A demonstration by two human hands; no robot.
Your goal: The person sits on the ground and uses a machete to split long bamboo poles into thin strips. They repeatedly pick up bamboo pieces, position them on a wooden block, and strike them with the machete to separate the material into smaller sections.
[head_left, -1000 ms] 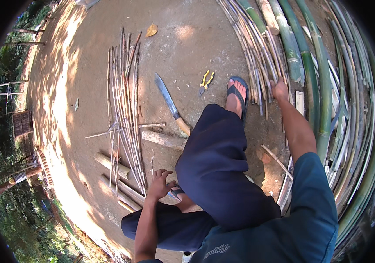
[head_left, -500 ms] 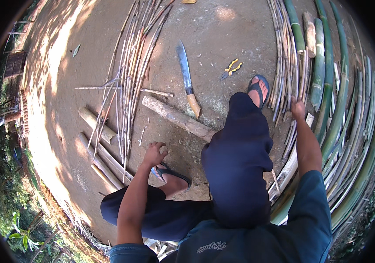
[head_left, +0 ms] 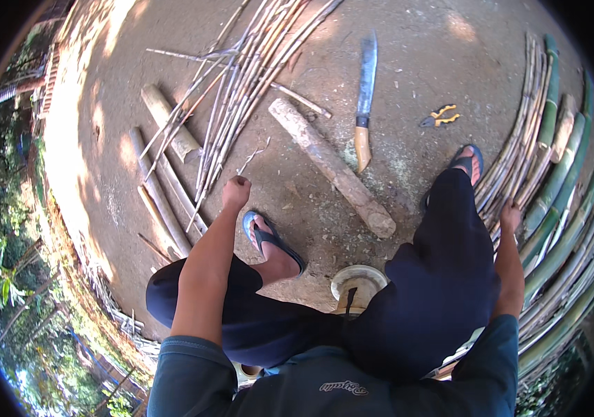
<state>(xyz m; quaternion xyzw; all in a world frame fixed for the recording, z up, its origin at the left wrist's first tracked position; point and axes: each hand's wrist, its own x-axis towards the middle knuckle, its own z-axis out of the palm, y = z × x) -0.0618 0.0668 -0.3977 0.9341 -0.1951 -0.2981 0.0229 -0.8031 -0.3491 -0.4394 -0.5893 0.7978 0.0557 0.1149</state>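
Head: thin sticks [head_left: 523, 132] against right fingers [head_left: 508, 205]

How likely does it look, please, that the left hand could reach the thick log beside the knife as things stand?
Probably yes: mostly bare ground shows between the left hand and the log, with nothing seen lying across it.
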